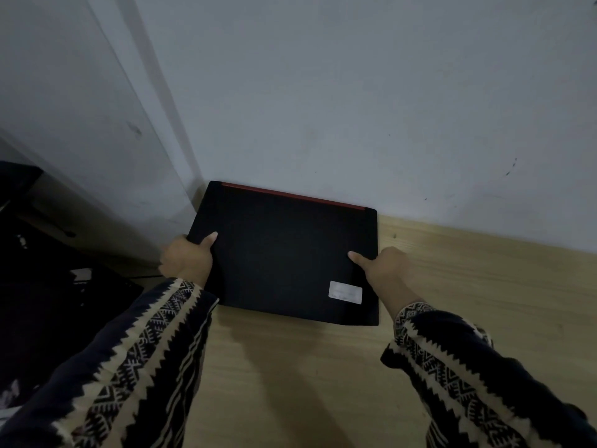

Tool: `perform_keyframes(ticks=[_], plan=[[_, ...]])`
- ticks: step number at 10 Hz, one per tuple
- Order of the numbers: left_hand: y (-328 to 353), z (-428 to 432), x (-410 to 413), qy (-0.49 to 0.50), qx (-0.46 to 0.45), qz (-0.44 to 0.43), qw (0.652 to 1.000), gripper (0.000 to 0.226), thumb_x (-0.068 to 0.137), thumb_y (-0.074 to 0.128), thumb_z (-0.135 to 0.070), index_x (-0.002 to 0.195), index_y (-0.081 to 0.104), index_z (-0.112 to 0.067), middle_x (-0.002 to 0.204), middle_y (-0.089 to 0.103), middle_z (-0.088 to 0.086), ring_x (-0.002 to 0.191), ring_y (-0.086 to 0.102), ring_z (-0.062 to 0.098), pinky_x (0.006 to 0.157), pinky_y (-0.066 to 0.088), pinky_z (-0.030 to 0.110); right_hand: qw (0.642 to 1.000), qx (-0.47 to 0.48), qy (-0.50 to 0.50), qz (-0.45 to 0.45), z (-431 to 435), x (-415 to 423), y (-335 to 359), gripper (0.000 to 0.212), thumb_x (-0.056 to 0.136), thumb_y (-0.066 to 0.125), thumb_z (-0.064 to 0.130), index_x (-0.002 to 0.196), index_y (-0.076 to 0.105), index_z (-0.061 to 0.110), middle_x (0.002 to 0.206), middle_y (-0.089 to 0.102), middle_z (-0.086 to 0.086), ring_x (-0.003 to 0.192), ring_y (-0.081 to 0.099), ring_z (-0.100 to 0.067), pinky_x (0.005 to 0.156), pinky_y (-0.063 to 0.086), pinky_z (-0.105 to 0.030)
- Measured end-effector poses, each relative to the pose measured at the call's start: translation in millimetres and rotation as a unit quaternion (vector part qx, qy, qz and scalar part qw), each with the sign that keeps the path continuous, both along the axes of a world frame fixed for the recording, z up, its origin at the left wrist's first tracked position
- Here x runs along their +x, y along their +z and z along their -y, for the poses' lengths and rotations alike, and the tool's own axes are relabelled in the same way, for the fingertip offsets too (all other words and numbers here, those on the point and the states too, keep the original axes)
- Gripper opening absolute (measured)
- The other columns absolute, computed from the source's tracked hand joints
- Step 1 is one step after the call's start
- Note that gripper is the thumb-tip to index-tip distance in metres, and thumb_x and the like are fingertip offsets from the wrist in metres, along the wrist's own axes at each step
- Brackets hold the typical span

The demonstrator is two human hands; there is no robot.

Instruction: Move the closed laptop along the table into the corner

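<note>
One closed black laptop lies flat on the wooden table, mid-frame, its red-striped back edge against the wall and its far left corner tucked into the wall corner. One pale sticker marks its lower right. My left hand clamps its left edge, thumb on top; my right hand grips its right edge likewise. Dark clutter, perhaps equipment, fills the left of the frame.
</note>
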State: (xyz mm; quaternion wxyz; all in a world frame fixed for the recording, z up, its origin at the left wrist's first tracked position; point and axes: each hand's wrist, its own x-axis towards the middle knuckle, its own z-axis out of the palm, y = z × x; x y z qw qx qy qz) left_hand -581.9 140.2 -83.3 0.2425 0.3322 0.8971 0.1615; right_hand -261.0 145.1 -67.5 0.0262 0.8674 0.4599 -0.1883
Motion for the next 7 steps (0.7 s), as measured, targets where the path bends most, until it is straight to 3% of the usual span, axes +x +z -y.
perform_keyframes(ticks=[1,2,4,7], plan=[[3,3,7,-0.036,0.054,0.014,0.998,0.055,0.091,0.058,-0.047,0.124,0.054,-0.003,0.122,0.060,0.023,0.113,0.057,0.041,0.098,0.046,0.053,0.998,0.027,0.062,0.004,-5,-4,-5,0.059,0.087,0.069,0.057,0.116,0.064,0.006,0.107,0.069,-0.014,0.094,0.069,-0.025,0.072,0.056,-0.034],[12,5,23,-0.052,0.081,-0.011,0.995,0.063,0.091,0.059,-0.044,0.136,0.044,-0.002,0.132,0.051,0.026,0.123,0.048,0.042,0.105,0.038,0.051,0.989,0.054,0.132,-0.049,-4,-6,-6,0.089,0.094,0.064,0.046,0.162,0.013,0.020,0.164,0.024,-0.015,0.149,0.029,-0.033,0.116,0.036,-0.046],[15,14,45,-0.093,0.110,-0.028,0.989,0.072,0.092,0.057,-0.044,0.148,0.034,-0.006,0.144,0.044,0.026,0.134,0.040,0.040,0.112,0.031,0.051,0.978,0.075,0.173,-0.084,12,-15,2,0.093,0.092,0.056,0.060,0.163,0.004,0.028,0.169,0.003,-0.013,0.156,0.007,-0.031,0.122,0.020,-0.047],[37,37,99,-0.203,0.156,-0.054,0.965,0.076,0.090,0.055,-0.052,0.148,0.035,-0.008,0.152,0.039,0.019,0.144,0.030,0.035,0.118,0.024,0.050,0.963,0.123,0.229,-0.070,31,-4,37,0.092,0.092,0.055,0.062,0.162,0.010,0.024,0.169,0.006,-0.013,0.156,0.007,-0.031,0.125,0.011,-0.049]])
